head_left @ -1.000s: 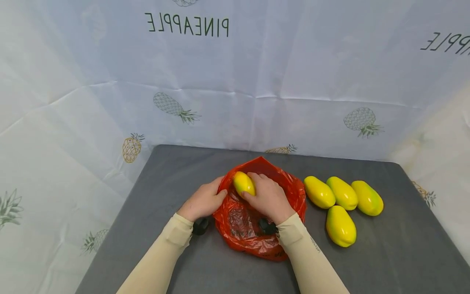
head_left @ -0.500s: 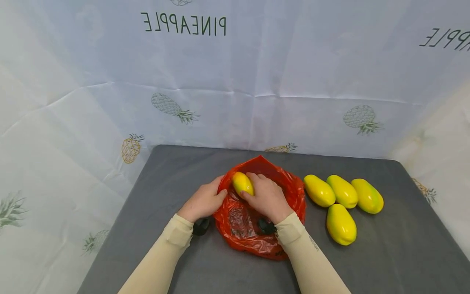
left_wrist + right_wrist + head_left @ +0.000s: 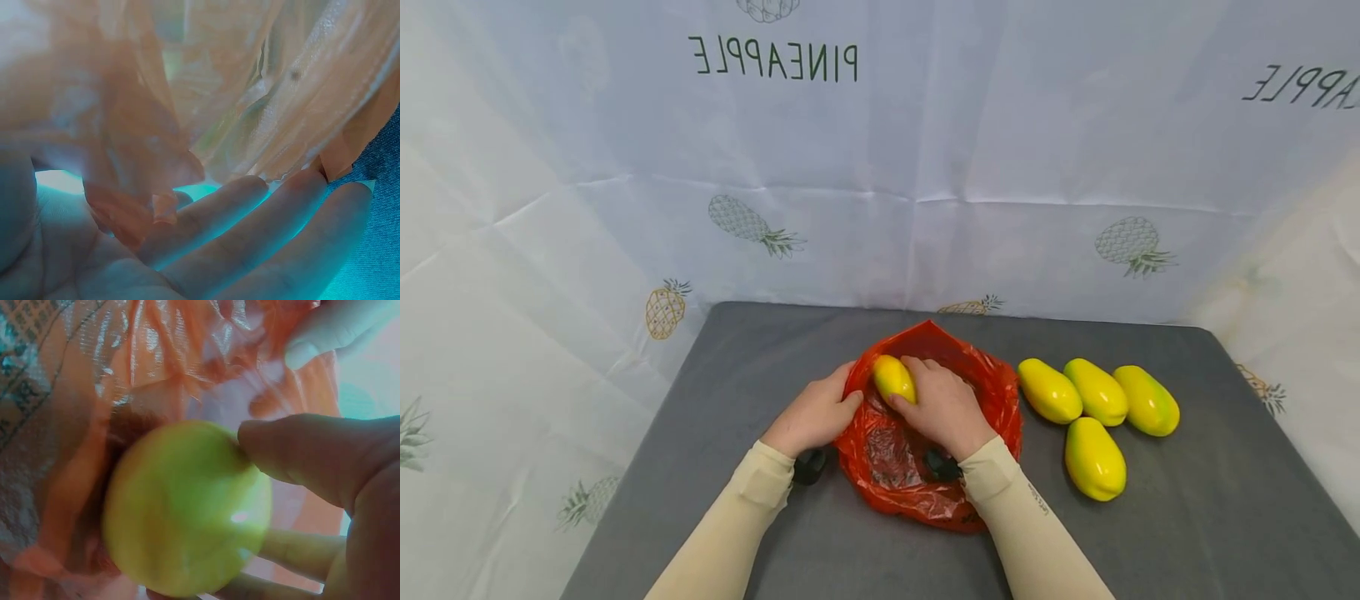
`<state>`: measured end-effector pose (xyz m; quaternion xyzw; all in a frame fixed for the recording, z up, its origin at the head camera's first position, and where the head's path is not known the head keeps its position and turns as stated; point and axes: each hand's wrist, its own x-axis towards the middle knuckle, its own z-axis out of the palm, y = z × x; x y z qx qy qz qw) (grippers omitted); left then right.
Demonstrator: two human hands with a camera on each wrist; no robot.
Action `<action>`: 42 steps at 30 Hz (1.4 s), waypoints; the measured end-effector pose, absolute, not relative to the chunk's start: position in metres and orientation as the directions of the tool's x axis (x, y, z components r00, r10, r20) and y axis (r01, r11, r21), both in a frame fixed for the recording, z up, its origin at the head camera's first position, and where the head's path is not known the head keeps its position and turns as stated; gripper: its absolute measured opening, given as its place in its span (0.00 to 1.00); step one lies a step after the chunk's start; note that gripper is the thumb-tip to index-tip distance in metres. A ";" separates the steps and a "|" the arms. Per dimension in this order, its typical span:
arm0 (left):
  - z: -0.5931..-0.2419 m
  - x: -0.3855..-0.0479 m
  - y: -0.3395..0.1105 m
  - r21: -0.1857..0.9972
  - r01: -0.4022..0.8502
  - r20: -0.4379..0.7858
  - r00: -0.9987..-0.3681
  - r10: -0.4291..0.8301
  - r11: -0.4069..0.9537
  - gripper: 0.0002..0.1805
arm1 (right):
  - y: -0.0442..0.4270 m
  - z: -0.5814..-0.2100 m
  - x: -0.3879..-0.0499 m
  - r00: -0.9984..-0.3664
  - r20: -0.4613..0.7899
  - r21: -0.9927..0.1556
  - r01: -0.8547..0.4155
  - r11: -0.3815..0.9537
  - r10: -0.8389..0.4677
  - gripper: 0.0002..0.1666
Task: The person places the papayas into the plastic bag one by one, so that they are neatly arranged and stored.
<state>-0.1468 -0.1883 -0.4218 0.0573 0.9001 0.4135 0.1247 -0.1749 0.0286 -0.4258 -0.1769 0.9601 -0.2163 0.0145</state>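
A red plastic bag (image 3: 891, 492) lies with its mouth spread on the grey table. My left hand (image 3: 812, 414) grips the bag's left rim, thumb inside and fingers outside; the left wrist view has its fingers (image 3: 231, 250) against the thin plastic (image 3: 300, 106). Inside the mouth, my right hand (image 3: 946, 404) holds a yellow mango-like fruit (image 3: 894, 379) near the bag's left side. In the right wrist view, the thumb and fingers of the right hand (image 3: 375, 506) are round the fruit (image 3: 187, 512), which shows a greenish tint.
Several more yellow fruits lie right of the bag: three in a back row (image 3: 1096, 392) and one in front (image 3: 1095, 460). The grey table (image 3: 1210, 500) reaches back to a white curtain (image 3: 1000, 150) printed with pineapples.
The head view has shifted slightly. Both hands keep their holds on the bag rim and the fruit, with little visible movement.
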 end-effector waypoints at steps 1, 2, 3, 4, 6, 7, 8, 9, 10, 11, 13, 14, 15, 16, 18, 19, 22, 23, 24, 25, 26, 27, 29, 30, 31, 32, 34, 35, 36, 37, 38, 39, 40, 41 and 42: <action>-0.422 -0.147 -0.188 0.760 0.000 -0.177 -0.962 0.207 0.650 0.34 | 0.030 -0.424 -0.173 -0.937 0.049 -0.418 -0.335 0.845 -0.347 0.41; -0.423 -0.146 -0.187 0.762 -0.002 -0.179 -0.962 0.207 0.648 0.34 | 0.031 -0.422 -0.172 -0.937 0.050 -0.418 -0.335 0.845 -0.346 0.42; -0.424 -0.146 -0.187 0.764 -0.003 -0.179 -0.962 0.207 0.645 0.34 | 0.033 -0.418 -0.169 -0.937 0.050 -0.420 -0.334 0.844 -0.346 0.43; -0.424 -0.146 -0.186 0.767 -0.005 -0.179 -0.962 0.207 0.642 0.34 | 0.036 -0.414 -0.167 -0.936 0.052 -0.422 -0.336 0.842 -0.347 0.43; -0.426 -0.145 -0.187 0.769 -0.007 -0.181 -0.961 0.207 0.639 0.34 | 0.042 -0.404 -0.161 -0.934 0.063 -0.425 -0.344 0.837 -0.351 0.44; -0.426 -0.145 -0.188 0.769 -0.007 -0.181 -0.961 0.207 0.640 0.34 | 0.045 -0.398 -0.158 -0.932 0.073 -0.424 -0.351 0.835 -0.355 0.45; -0.427 -0.145 -0.189 0.767 -0.007 -0.182 -0.961 0.207 0.641 0.34 | 0.049 -0.393 -0.155 -0.929 0.086 -0.420 -0.361 0.833 -0.360 0.45; -0.426 -0.145 -0.190 0.767 -0.010 -0.184 -0.961 0.205 0.642 0.34 | 0.054 -0.387 -0.152 -0.926 0.099 -0.411 -0.372 0.833 -0.364 0.44; -0.426 -0.145 -0.192 0.764 -0.011 -0.185 -0.962 0.203 0.645 0.34 | 0.059 -0.381 -0.149 -0.922 0.117 -0.398 -0.383 0.834 -0.368 0.44; -0.426 -0.145 -0.194 0.762 -0.011 -0.185 -0.962 0.202 0.648 0.34 | 0.065 -0.376 -0.146 -0.919 0.136 -0.383 -0.392 0.836 -0.369 0.44; -0.425 -0.146 -0.197 0.756 -0.011 -0.187 -0.962 0.200 0.655 0.34 | 0.077 -0.366 -0.142 -0.919 0.162 -0.354 -0.395 0.847 -0.360 0.43; -0.424 -0.146 -0.199 0.753 -0.010 -0.187 -0.962 0.199 0.658 0.34 | 0.084 -0.363 -0.140 -0.920 0.173 -0.339 -0.391 0.856 -0.352 0.43; -0.424 -0.146 -0.201 0.749 -0.009 -0.187 -0.962 0.198 0.662 0.34 | 0.091 -0.359 -0.138 -0.924 0.176 -0.330 -0.381 0.864 -0.340 0.42; -0.423 -0.147 -0.202 0.743 -0.007 -0.188 -0.962 0.199 0.669 0.34 | 0.099 -0.357 -0.136 -0.929 0.175 -0.324 -0.368 0.872 -0.327 0.42; -0.422 -0.147 -0.204 0.733 -0.004 -0.193 -0.960 0.202 0.680 0.35 | 0.115 -0.354 -0.132 -0.939 0.163 -0.308 -0.339 0.889 -0.302 0.42; -0.422 -0.147 -0.205 0.728 -0.003 -0.193 -0.960 0.201 0.686 0.35 | 0.124 -0.354 -0.129 -0.945 0.153 -0.302 -0.322 0.897 -0.288 0.42; -0.422 -0.146 -0.206 0.719 -0.002 -0.198 -0.959 0.201 0.695 0.35 | 0.152 -0.358 -0.120 -0.963 0.117 -0.288 -0.266 0.920 -0.242 0.42; -0.422 -0.146 -0.206 0.717 -0.001 -0.198 -0.959 0.202 0.697 0.36 | 0.161 -0.361 -0.117 -0.968 0.105 -0.278 -0.248 0.928 -0.227 0.43; -0.421 -0.146 -0.206 0.715 0.001 -0.197 -0.959 0.203 0.699 0.36 | 0.170 -0.364 -0.113 -0.974 0.087 -0.275 -0.224 0.935 -0.208 0.43; -0.421 -0.146 -0.206 0.715 0.003 -0.196 -0.959 0.204 0.700 0.36 | 0.178 -0.367 -0.110 -0.979 0.072 -0.270 -0.201 0.942 -0.189 0.45; -0.421 -0.146 -0.205 0.714 0.004 -0.197 -0.958 0.207 0.700 0.36 | 0.186 -0.371 -0.107 -0.984 0.057 -0.264 -0.179 0.948 -0.170 0.46; -0.421 -0.146 -0.205 0.713 0.007 -0.196 -0.958 0.210 0.701 0.36 | 0.193 -0.375 -0.104 -0.988 0.040 -0.261 -0.153 0.953 -0.148 0.47; -0.421 -0.146 -0.203 0.712 0.011 -0.198 -0.956 0.216 0.702 0.36 | 0.206 -0.383 -0.098 -0.994 0.014 -0.258 -0.111 0.960 -0.111 0.48; -0.421 -0.146 -0.203 0.712 0.012 -0.200 -0.955 0.218 0.702 0.36 | 0.211 -0.387 -0.095 -0.996 0.003 -0.259 -0.090 0.962 -0.092 0.49; -0.421 -0.146 -0.202 0.712 0.012 -0.200 -0.955 0.219 0.702 0.36 | 0.215 -0.391 -0.092 -0.997 -0.004 -0.261 -0.071 0.963 -0.075 0.50; -0.420 -0.146 -0.201 0.713 0.012 -0.200 -0.955 0.220 0.701 0.36 | 0.218 -0.394 -0.090 -0.998 -0.009 -0.262 -0.056 0.963 -0.060 0.50; -0.420 -0.146 -0.200 0.716 0.012 -0.202 -0.953 0.224 0.698 0.36 | 0.223 -0.401 -0.086 -0.999 -0.011 -0.267 -0.034 0.963 -0.038 0.51; -0.420 -0.146 -0.199 0.715 0.015 -0.202 -0.953 0.226 0.699 0.36 | 0.225 -0.403 -0.085 -1.000 -0.009 -0.269 -0.024 0.963 -0.028 0.51; -0.420 -0.146 -0.198 0.715 0.017 -0.201 -0.952 0.229 0.699 0.36 | 0.226 -0.406 -0.083 -1.000 -0.008 -0.271 -0.014 0.962 -0.017 0.51; -0.420 -0.146 -0.197 0.716 0.018 -0.202 -0.952 0.231 0.698 0.35 | 0.227 -0.408 -0.081 -1.000 -0.003 -0.274 -0.008 0.962 -0.009 0.51; -0.420 -0.147 -0.196 0.716 0.019 -0.203 -0.951 0.234 0.698 0.36 | 0.228 -0.411 -0.080 -1.000 0.001 -0.276 -0.002 0.961 -0.002 0.51; -0.420 -0.147 -0.195 0.715 0.020 -0.205 -0.950 0.237 0.699 0.36 | 0.229 -0.413 -0.078 -1.000 0.003 -0.280 0.005 0.960 0.006 0.51; -0.420 -0.147 -0.194 0.713 0.022 -0.206 -0.949 0.238 0.701 0.36 | 0.230 -0.415 -0.077 -1.000 0.005 -0.285 0.012 0.959 0.014 0.51; -0.420 -0.147 -0.193 0.712 0.025 -0.205 -0.948 0.242 0.702 0.36 | 0.231 -0.416 -0.076 -1.000 0.004 -0.291 0.021 0.957 0.023 0.51; -0.420 -0.148 -0.191 0.712 0.026 -0.207 -0.947 0.244 0.702 0.36 | 0.233 -0.418 -0.074 -1.000 0.002 -0.295 0.028 0.955 0.030 0.51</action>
